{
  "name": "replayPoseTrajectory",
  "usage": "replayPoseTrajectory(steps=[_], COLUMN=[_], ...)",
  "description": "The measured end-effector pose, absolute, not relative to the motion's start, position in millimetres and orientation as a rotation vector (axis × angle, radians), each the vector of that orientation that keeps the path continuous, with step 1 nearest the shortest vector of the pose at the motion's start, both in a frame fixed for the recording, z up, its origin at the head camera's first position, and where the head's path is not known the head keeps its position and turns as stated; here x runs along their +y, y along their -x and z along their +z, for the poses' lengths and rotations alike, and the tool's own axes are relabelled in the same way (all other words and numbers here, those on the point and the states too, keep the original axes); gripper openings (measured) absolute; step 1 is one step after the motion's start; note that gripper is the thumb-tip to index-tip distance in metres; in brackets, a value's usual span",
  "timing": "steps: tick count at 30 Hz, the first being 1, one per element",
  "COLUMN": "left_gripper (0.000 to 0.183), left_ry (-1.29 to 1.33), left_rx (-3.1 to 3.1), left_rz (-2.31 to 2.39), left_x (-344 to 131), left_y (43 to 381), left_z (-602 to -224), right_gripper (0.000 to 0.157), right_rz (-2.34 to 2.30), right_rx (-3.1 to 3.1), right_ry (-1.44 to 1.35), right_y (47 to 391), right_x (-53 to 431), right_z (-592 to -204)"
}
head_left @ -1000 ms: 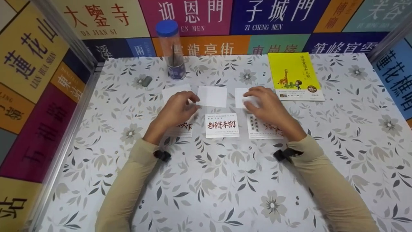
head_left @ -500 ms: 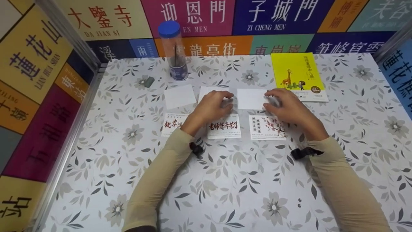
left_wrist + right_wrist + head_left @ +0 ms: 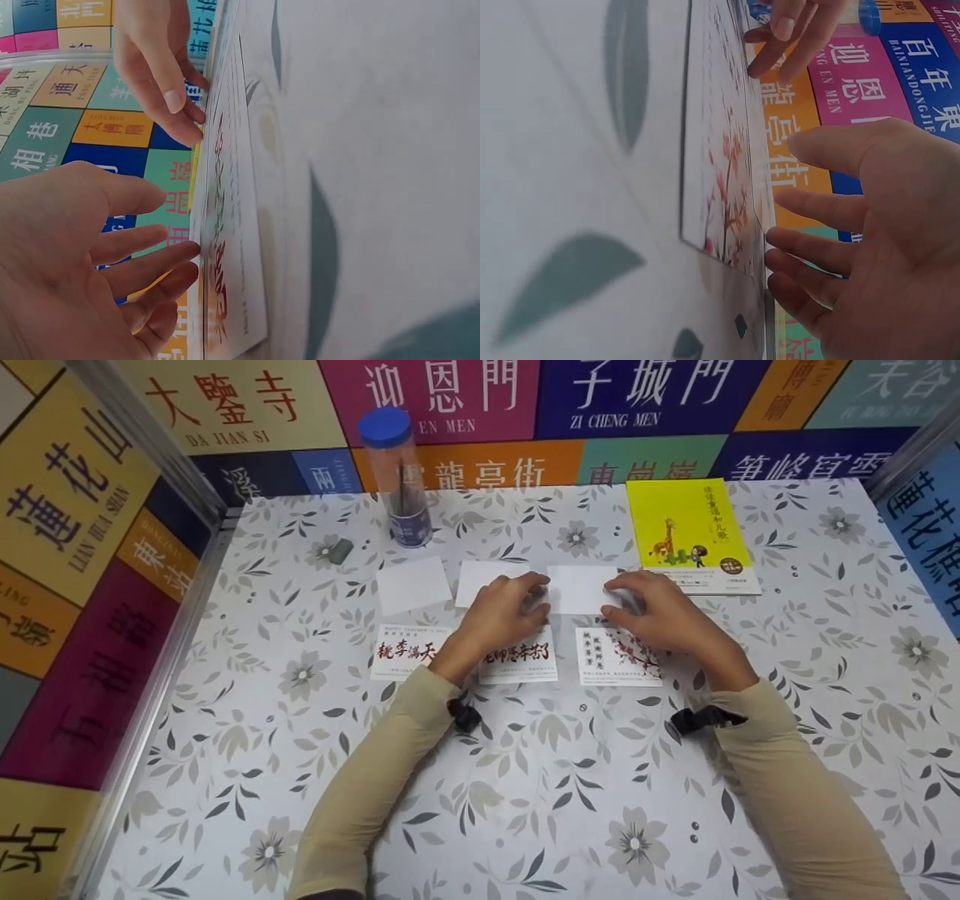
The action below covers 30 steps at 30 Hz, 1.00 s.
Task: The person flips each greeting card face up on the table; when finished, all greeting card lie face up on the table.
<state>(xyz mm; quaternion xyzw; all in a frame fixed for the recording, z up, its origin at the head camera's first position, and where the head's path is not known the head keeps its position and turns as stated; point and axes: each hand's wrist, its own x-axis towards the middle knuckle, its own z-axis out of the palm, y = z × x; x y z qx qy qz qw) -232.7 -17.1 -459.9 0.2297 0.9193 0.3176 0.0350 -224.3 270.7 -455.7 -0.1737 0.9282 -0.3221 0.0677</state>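
Three blank white cards lie in a back row: a left one [image 3: 412,586], a middle one [image 3: 474,576] and a right one [image 3: 576,589]. In front lie three printed cards, with red lettering on the left card [image 3: 405,649] and the middle card [image 3: 525,669], and a flowering branch on the right card [image 3: 724,165]. My left hand [image 3: 501,611] hovers over the middle cards, fingertips by the right blank card's left edge. My right hand [image 3: 667,607] faces it at that card's right edge. Both hands' fingers are loosely bent; whether fingertips touch the card, I cannot tell.
Behind the cards stands a clear tube with a blue lid [image 3: 400,472], dark sticks inside. A grey eraser-like block [image 3: 340,550] sits left of it. At the back right lies a yellow book [image 3: 690,525]. Printed panels [image 3: 442,397] wall the patterned tabletop [image 3: 510,795].
My left hand has moved right, from the left blank card to the right one. My right hand has shifted to that card's right edge. The left blank card is now uncovered.
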Motion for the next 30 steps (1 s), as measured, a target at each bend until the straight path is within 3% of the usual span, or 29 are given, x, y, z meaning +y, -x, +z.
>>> replayPoseTrajectory(steps=[6,23,30], left_gripper=[0.048,0.056,0.065], left_ry=[-0.71,-0.384,-0.221], left_rx=[2.634,2.236,2.004], left_rz=[1.184,1.623,1.795], left_x=[-13,-10,-8], left_y=[229,226,226], left_z=[-462,-458,-451], right_gripper=[0.048,0.053,0.061], right_rz=[-0.931,-0.911,-1.012], right_rx=[2.785,2.762,2.745], right_ry=[0.53,0.476,0.171], right_y=[222,222,219], right_x=[268,265,262], right_z=[-458,-453,-445])
